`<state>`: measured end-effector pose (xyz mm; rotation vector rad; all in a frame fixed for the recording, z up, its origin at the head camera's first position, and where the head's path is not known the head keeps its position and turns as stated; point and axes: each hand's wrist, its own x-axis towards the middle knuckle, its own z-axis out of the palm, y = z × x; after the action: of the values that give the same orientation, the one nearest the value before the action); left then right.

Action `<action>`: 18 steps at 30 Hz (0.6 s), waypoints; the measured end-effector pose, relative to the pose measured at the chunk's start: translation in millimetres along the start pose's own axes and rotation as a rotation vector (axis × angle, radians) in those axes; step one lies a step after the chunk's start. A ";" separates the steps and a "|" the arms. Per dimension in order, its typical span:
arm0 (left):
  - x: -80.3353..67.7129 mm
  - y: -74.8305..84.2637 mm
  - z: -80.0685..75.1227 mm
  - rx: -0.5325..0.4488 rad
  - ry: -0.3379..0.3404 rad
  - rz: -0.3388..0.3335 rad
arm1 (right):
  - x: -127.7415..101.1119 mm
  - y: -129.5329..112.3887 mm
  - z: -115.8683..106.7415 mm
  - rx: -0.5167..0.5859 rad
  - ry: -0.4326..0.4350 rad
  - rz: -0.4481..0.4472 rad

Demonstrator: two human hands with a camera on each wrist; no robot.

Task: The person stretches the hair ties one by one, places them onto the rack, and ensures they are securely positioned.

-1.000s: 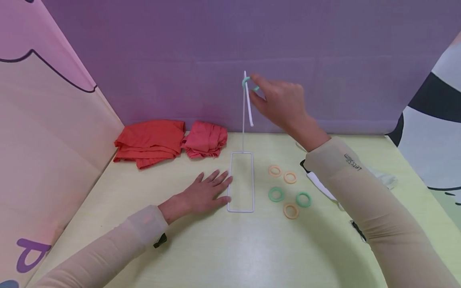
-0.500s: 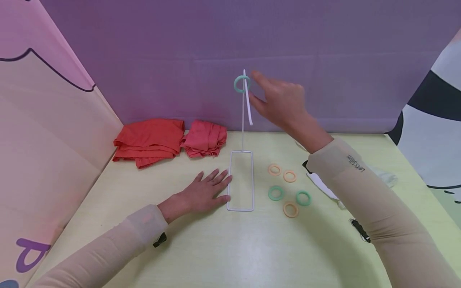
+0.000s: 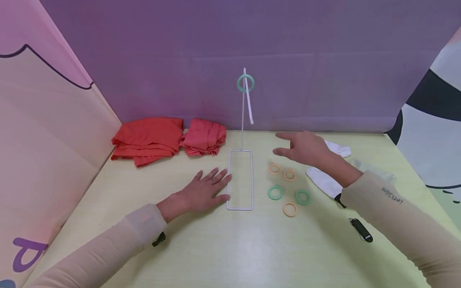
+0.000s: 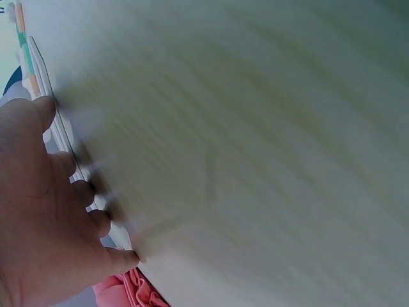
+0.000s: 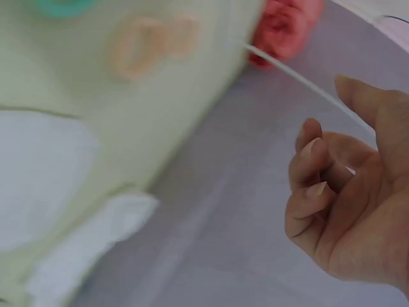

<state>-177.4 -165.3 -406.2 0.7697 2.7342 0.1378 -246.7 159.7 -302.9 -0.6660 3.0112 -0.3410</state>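
Head view alone shows a mint-green ring (image 3: 245,83) hanging atop the thin white wire stand (image 3: 243,120); right hand (image 3: 304,149) hovers empty, relaxed; left hand (image 3: 205,191) lies flat.

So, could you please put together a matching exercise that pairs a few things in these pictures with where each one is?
Things:
1. round green hair ring
2. left hand
3. folded red cloths
4. right hand

Places:
A. flat on the table against the white wire stand's base
B. hanging at the top of the stand
C. in the air above the loose orange rings
D. on the table by the purple back wall

Pairs: 1-B, 2-A, 3-D, 4-C
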 end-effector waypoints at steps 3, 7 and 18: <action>-0.4 -0.2 -0.2 -0.010 0.001 -0.003 | -3.1 9.7 20.0 -0.016 -0.116 0.046; -0.9 0.7 -1.2 -0.015 0.003 -0.003 | -4.0 16.2 40.7 -0.039 -0.179 0.062; -1.2 1.0 -0.6 -0.014 0.010 -0.009 | 4.8 18.9 62.9 -0.081 -0.250 0.055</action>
<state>-176.1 -165.0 -405.1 0.7551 2.7424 0.1587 -253.5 161.5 -368.4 -0.5810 2.8103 -0.1226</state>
